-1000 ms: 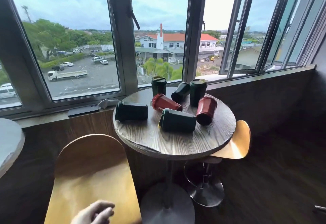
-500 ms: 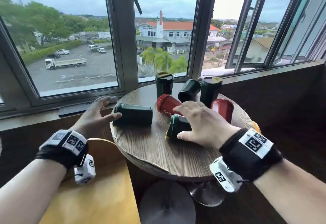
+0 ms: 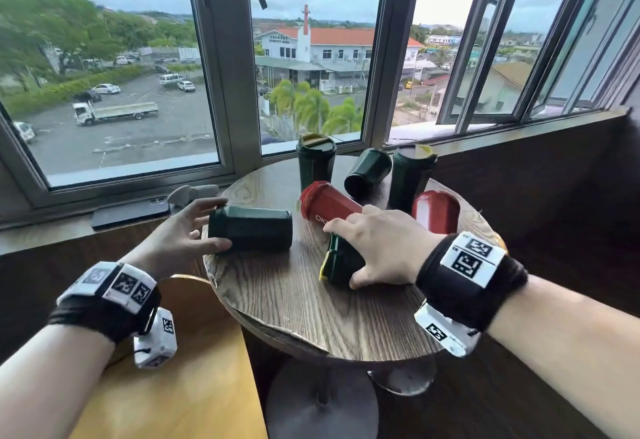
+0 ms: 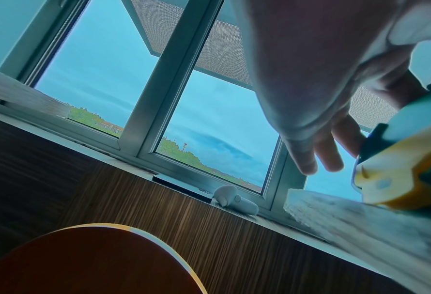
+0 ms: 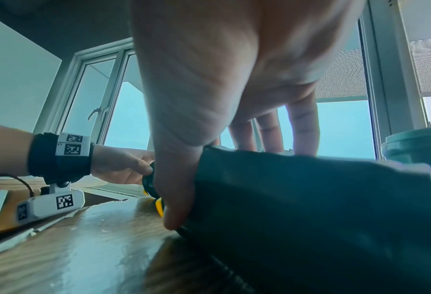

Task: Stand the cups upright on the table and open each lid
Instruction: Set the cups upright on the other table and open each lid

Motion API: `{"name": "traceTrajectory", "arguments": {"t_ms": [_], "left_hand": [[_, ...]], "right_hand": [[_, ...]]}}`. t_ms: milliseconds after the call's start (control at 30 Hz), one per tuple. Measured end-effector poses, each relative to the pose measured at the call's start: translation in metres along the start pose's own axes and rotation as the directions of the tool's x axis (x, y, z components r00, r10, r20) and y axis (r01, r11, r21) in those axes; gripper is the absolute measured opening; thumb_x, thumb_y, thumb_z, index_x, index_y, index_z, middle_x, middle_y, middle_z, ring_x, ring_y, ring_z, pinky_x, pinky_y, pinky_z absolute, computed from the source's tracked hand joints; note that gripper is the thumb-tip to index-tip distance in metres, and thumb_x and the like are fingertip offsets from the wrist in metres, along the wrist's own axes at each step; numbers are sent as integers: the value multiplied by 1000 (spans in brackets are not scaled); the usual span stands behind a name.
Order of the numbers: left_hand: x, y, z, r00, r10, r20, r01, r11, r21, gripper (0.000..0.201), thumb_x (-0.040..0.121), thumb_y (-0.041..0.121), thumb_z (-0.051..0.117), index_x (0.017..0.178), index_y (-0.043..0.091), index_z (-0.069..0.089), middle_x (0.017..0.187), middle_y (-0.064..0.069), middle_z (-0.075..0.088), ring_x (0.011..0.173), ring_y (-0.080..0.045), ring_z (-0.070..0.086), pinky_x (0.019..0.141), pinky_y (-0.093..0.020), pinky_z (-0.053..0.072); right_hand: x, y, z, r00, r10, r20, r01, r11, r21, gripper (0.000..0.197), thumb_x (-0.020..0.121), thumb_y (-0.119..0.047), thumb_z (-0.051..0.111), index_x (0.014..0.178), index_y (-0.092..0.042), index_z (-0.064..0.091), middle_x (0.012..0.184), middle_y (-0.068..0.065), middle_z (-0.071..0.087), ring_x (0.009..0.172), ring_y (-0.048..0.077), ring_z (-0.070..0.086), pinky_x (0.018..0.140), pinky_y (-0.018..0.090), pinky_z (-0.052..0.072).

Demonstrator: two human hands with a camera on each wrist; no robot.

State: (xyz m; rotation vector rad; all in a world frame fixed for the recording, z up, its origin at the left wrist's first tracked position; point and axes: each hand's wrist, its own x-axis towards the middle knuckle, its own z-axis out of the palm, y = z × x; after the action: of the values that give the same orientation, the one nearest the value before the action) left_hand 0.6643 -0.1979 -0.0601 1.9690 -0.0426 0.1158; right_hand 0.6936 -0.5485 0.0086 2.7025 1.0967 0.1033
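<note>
Head view: toppled cups [image 3: 325, 205] crowd the bench [image 3: 294, 307]; two upright cups [image 3: 316, 161] stand at its far edge.
Left hand [image 3: 180, 231]: spread loosely round the left-edge cup [image 3: 252, 232], at its lid end, to tip it up.
Right hand [image 3: 381, 248]: curled tight on the yellow-lidded cup [image 3: 341, 262], to right it.

Café-like upstairs corner; round wood table [image 3: 294, 307]; wooden seat [image 3: 194, 386]; windows [image 3: 121, 58] over car park [image 3: 138, 134].
</note>
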Motion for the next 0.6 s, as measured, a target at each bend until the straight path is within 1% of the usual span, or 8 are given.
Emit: {"name": "traceTrajectory", "arguments": {"t_ms": [133, 233, 267, 333, 400, 433, 500, 600], "left_hand": [[0, 0, -2, 1000, -8, -7, 8, 1000, -23, 87, 51, 36, 91, 132, 37, 60, 132, 5, 65, 127, -17, 58, 107, -44, 45], [1, -1, -2, 1000, -4, -6, 4, 999, -36, 88, 50, 35, 91, 132, 36, 60, 133, 4, 64, 123, -14, 60, 103, -39, 48], [1, 0, -1, 1000, -3, -6, 3, 999, -43, 87, 50, 34, 91, 131, 34, 60, 133, 4, 63, 120, -13, 62, 100, -37, 49], [1, 2, 0, 1000, 3, -10, -4, 999, -35, 81, 57, 25, 93, 131, 31, 60, 129, 5, 64, 110, -4, 67, 96, -34, 51], [2, 3, 1, 1000, 3, -18, -3, 1000, 4, 73, 70, 5, 89, 133, 26, 58, 124, 6, 64, 98, 7, 69, 94, -30, 52], [1, 4, 2, 1000, 7, -18, -7, 1000, 21, 71, 73, -2, 85, 134, 24, 57, 122, 5, 65, 95, 8, 69, 92, -27, 54], [1, 5, 2, 1000, 18, -23, -16, 998, 63, 70, 74, -5, 82, 133, 23, 58, 118, 0, 68, 97, 0, 72, 87, -25, 58], [1, 14, -1, 998, 48, -36, -44, 992, 119, 68, 73, 1, 86, 129, 29, 61, 117, -4, 70, 105, -20, 72, 79, -30, 62]], "right_hand": [[-2, -1, -5, 999, 3, -44, 2, 995, 101, 84, 61, -61, 71, 134, -33, 40, 110, -7, 64, 98, 18, 55, 77, 36, 51], [-13, 3, -10, 983, 78, -166, -11, 929, 371, 82, 61, -53, 79, 129, -29, 42, 103, -10, 60, 90, 14, 58, 74, 32, 49], [-17, 6, -11, 975, 107, -195, -6, 889, 459, 84, 61, -51, 83, 130, -27, 42, 105, -11, 58, 91, 11, 58, 76, 28, 48], [-22, 9, -11, 965, 146, -218, 11, 807, 591, 91, 61, -45, 88, 137, -27, 41, 119, -13, 56, 106, 6, 56, 89, 23, 43], [-25, 10, -6, 959, 188, -211, 4, 738, 675, 97, 61, -41, 90, 143, -28, 39, 133, -12, 56, 120, 5, 52, 102, 25, 42], [-25, 11, -2, 956, 219, -195, -16, 705, 709, 98, 60, -40, 90, 144, -27, 40, 133, -10, 57, 121, 6, 54, 106, 28, 44], [-26, 14, 6, 949, 275, -155, -61, 641, 765, 99, 58, -42, 90, 143, -25, 43, 128, -9, 61, 118, 7, 58, 106, 33, 47], [-28, 18, 14, 944, 298, -142, -69, 600, 797, 100, 55, -46, 89, 142, -25, 44, 125, -10, 62, 116, 7, 60, 105, 34, 49]]}}
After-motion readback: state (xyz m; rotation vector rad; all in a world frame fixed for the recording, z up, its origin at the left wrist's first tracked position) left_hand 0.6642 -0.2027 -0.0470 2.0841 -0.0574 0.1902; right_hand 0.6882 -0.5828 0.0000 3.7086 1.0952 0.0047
